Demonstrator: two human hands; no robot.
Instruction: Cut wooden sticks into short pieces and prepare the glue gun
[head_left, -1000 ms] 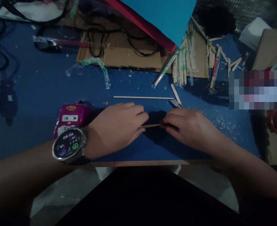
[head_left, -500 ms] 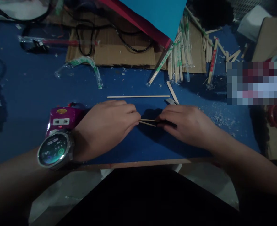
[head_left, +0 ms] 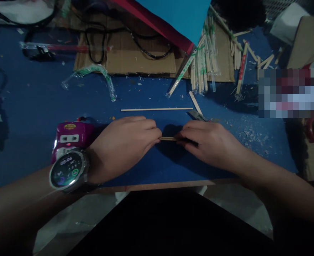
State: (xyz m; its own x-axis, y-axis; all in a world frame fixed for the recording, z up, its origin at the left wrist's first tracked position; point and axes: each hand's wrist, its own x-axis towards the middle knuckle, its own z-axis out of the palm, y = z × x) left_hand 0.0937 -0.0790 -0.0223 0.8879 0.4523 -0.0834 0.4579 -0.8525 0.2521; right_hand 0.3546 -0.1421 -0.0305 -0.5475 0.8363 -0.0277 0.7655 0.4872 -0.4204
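Between my hands, two thin wooden sticks like chopsticks [head_left: 168, 138] lie side by side, nearly parallel. My left hand [head_left: 127, 144] has its fingers closed on their left ends, palm down. My right hand [head_left: 206, 142] pinches them from the right; most of their length is hidden inside the fingers. A single wooden stick [head_left: 157, 109] lies on the blue table just beyond my hands. Past my right knuckles lies a utility knife [head_left: 195, 115], its handle partly covered by my hand. A flat wooden stick [head_left: 195, 102] lies behind it.
A purple power socket [head_left: 73, 132] stands beside my left wrist. Wrapped chopsticks [head_left: 203, 67] and cardboard [head_left: 138, 60] lie at the back beneath blue paper [head_left: 182, 19]. Wood shavings [head_left: 253, 137] cover the table on the right. An empty wrapper [head_left: 94, 68] lies at the back left.
The two sticks were splayed apart at the right and now lie together. My left hand has shifted slightly right. More of the knife shows.
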